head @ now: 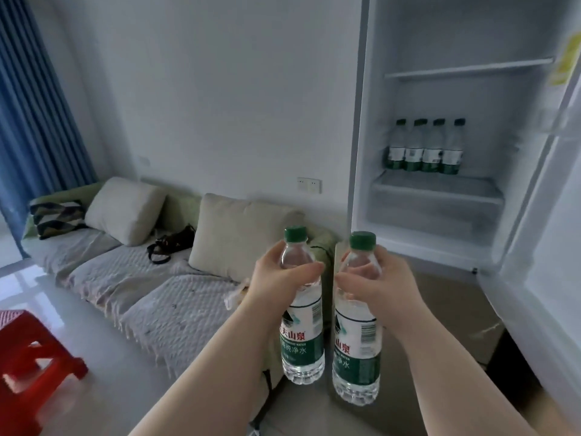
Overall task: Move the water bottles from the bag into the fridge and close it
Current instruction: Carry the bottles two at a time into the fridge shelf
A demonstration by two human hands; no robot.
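My left hand (279, 275) grips the neck of a clear water bottle (302, 335) with a green cap and green label. My right hand (377, 278) grips a second, matching bottle (356, 350) the same way. Both bottles hang upright, side by side, in front of me. The white fridge (358, 152) stands open at the right. Several like bottles (424, 146) stand in a row at the back of its lower shelf (437, 188). Its door (547, 247) is swung wide to the far right. The bag is not in view.
A low sofa (141, 278) with a grey throw and cushions runs along the wall at the left, up to the fridge. A dark strapped pouch (171, 243) lies on it. A red plastic stool (31, 360) stands at the lower left. Blue curtains (34, 105) hang at the far left.
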